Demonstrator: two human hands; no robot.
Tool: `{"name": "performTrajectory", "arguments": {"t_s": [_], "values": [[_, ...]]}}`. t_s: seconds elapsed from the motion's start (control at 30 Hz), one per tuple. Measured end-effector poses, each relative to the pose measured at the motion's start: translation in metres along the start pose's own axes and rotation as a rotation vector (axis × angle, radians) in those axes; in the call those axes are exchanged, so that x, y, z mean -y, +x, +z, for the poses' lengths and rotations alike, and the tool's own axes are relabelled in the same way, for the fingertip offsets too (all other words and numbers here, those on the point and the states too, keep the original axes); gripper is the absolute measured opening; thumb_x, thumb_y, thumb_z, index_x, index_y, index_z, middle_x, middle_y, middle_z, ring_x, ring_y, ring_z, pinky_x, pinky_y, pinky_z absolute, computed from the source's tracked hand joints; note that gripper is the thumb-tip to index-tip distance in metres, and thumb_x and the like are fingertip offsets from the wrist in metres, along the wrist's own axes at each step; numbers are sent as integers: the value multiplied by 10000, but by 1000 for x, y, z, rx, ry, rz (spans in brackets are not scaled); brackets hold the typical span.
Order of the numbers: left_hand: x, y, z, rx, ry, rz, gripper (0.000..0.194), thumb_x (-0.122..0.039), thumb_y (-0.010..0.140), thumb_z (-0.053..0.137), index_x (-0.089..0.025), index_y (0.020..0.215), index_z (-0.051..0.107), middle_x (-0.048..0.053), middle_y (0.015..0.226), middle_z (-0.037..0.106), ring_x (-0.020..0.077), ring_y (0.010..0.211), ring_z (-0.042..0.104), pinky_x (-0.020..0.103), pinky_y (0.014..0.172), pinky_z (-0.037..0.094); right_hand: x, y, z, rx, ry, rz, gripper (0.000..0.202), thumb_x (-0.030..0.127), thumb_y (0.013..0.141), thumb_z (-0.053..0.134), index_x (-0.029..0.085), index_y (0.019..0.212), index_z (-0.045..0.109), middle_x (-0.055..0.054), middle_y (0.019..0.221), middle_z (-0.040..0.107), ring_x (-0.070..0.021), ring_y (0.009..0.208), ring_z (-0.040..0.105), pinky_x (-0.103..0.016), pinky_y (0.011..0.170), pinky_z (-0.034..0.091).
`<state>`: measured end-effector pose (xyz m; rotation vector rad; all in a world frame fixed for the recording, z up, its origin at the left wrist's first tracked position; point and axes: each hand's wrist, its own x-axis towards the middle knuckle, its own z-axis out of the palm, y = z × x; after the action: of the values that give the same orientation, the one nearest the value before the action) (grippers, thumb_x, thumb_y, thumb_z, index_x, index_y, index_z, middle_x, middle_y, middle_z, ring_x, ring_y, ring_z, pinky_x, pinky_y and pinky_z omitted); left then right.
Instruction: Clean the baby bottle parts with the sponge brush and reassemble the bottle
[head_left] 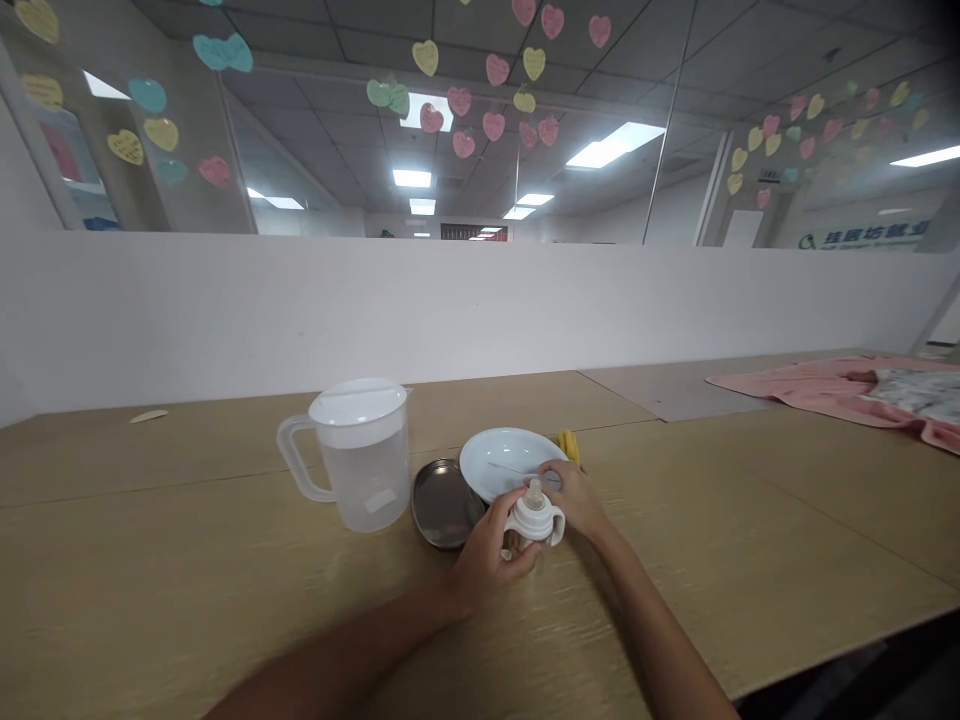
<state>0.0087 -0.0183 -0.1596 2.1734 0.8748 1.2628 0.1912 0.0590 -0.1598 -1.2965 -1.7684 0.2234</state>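
My left hand point(486, 552) is wrapped round a baby bottle point(534, 522) with a white collar, side handles and a clear nipple on top. The bottle is upright in front of a white bowl point(480, 460). At the bowl's right rim, my right hand point(576, 498) is closed with its fingertips on the end of a thin pale stick point(511, 469). That stick reaches leftward over the inside of the bowl; its tip is too small to make out. The bottle's lower body is partly hidden by my left fingers.
Left of the bowl are a metal tray point(442, 505) and a lidded clear plastic pitcher point(367, 470). A yellow item point(569, 446) lies behind my right hand. Pink cloth point(810, 385) spreads at the far right. A white partition point(480, 310) stands along the table's back.
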Motion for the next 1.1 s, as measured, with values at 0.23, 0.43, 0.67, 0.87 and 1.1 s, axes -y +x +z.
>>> {"name": "performTrajectory", "arguments": {"t_s": [0.23,0.43,0.67,0.87,1.1], "values": [[0,-1,-1,15,7,-12,570,-197,776,588,-178,1308,384,108,1292,532,239,1163,516,360,1001,420,0,1,-2,22,61,-43,280,429,732,590,180,811,691,-73,893,686,-247,905,604,-399,857,416],[-2,-2,0,-3,8,-28,576,-200,776,586,-169,1314,382,121,1296,524,242,1172,509,373,1011,414,23,1,-21,-141,316,3,377,504,797,542,177,646,652,-35,670,641,-195,696,579,-335,724,437],[-3,0,2,-48,-82,-86,706,-188,740,608,-173,1362,274,138,1300,511,244,1161,523,393,985,439,49,-8,-31,197,583,-92,308,411,577,759,179,746,647,33,646,547,-118,606,476,-224,559,394],[-9,6,0,-36,-88,-113,574,-124,689,600,-182,1238,443,82,1224,573,219,1104,545,350,954,452,62,-13,-37,449,583,-62,386,334,541,783,195,818,553,63,690,521,-107,633,474,-195,551,392],[-15,8,-3,38,-240,-160,610,-213,729,660,-194,1278,396,82,1261,563,232,1149,533,356,959,446,51,-9,-40,509,622,-58,380,330,526,802,186,790,570,45,717,539,-131,692,513,-224,611,423]]}}
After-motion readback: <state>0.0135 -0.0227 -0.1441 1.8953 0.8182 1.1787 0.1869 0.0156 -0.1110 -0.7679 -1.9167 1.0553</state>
